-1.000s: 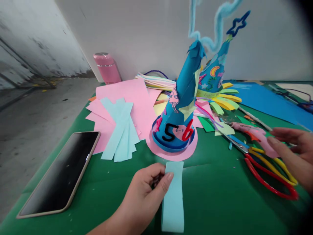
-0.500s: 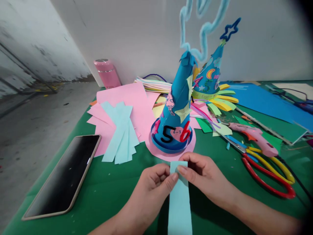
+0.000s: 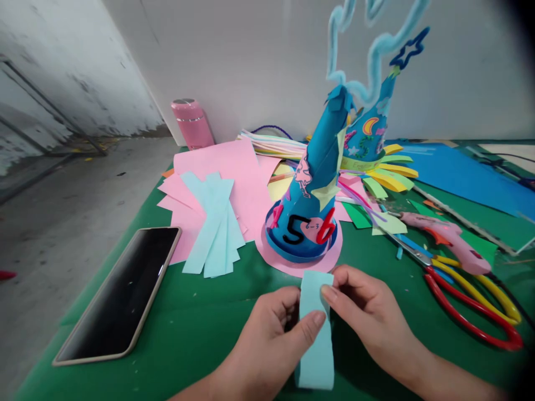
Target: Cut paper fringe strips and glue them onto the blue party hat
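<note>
A light blue paper strip [image 3: 316,356] is pinched between both hands and looks folded over, with a bend at its near end. My left hand [image 3: 271,334] grips its left edge, thumb lying across the front. At the upper right corner of the strip, my right hand [image 3: 368,309] pinches it between thumb and fingers. Just beyond stands a blue paper cone hat [image 3: 317,184] on a pink paper disc [image 3: 267,250], decorated with a black 5 and a red 6. More light blue strips [image 3: 213,234] lie fanned to the left on pink paper sheets [image 3: 244,195].
A phone [image 3: 119,295] lies at the left table edge. Red and yellow scissors [image 3: 468,306] and a pink glue gun [image 3: 449,236] lie right. Behind are a second cone hat [image 3: 368,133], blue sheet [image 3: 463,172], and pink bottle [image 3: 193,125] near the wall.
The strip's lower part, which ran out of view, now ends in a bend below my hands. My left thumb has moved down the strip. The whole view has shifted slightly.
</note>
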Action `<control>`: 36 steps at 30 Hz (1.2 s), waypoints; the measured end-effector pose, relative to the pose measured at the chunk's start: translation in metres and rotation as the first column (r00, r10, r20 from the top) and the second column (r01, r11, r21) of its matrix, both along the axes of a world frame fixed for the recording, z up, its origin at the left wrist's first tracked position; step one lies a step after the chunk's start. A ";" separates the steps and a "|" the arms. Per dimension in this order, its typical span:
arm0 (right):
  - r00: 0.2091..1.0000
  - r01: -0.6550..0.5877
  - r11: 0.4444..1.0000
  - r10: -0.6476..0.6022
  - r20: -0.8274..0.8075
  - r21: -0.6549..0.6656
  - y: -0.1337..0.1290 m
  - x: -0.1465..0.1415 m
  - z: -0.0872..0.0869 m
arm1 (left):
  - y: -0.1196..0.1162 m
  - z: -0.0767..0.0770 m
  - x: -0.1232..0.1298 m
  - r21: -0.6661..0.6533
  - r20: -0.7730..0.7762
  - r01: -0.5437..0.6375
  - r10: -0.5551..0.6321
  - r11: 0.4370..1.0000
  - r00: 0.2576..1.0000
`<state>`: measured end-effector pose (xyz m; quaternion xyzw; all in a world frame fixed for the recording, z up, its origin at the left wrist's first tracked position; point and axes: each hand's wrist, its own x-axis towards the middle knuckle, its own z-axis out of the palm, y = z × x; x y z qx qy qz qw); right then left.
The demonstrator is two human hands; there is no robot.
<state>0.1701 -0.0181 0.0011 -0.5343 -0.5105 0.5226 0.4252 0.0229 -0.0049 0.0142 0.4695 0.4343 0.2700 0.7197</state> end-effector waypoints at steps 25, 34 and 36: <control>0.954 0.290 0.949 -0.276 -0.114 0.127 0.010 0.004 0.011 | -0.019 -0.008 -0.002 -0.107 -0.093 -0.053 0.043 0.993 0.995; 0.959 0.279 0.950 -0.268 -0.097 0.138 0.008 0.000 0.018 | -0.019 0.001 0.003 -0.130 -0.069 0.004 -0.013 0.991 0.998; 0.962 0.268 0.954 -0.257 -0.091 0.134 0.008 -0.001 0.018 | -0.018 0.002 0.005 -0.143 -0.048 0.030 -0.038 0.989 0.998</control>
